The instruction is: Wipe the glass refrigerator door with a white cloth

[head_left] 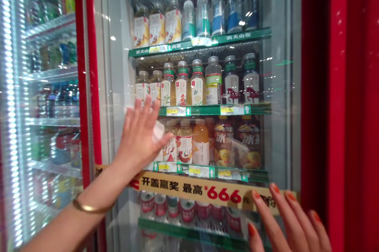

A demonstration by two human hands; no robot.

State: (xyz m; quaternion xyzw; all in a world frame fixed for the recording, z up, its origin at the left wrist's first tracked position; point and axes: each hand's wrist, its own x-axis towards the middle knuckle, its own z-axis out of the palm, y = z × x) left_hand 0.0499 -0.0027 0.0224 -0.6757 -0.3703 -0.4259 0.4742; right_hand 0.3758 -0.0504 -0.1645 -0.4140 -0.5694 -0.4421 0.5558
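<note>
My left hand [139, 135] lies flat against the glass door of a drinks cooler [275, 133], fingers spread, pressing a crumpled white tissue or cloth [157, 131] to the pane. A gold bangle [90, 207] circles my left wrist. My right hand [288, 220], with orange-painted nails, enters at the lower right, its open fingers resting on or just off the glass. It sits beside a yellow price banner [204, 190]. Rows of bottled drinks [189, 86] stand on green-edged shelves behind the glass, out of reach of both hands.
A red cooler frame [337, 86] runs down the right side. A second lit cooler [50, 86] with more bottles stands at the left, beyond a red post [90, 74]. Reflections streak the glass.
</note>
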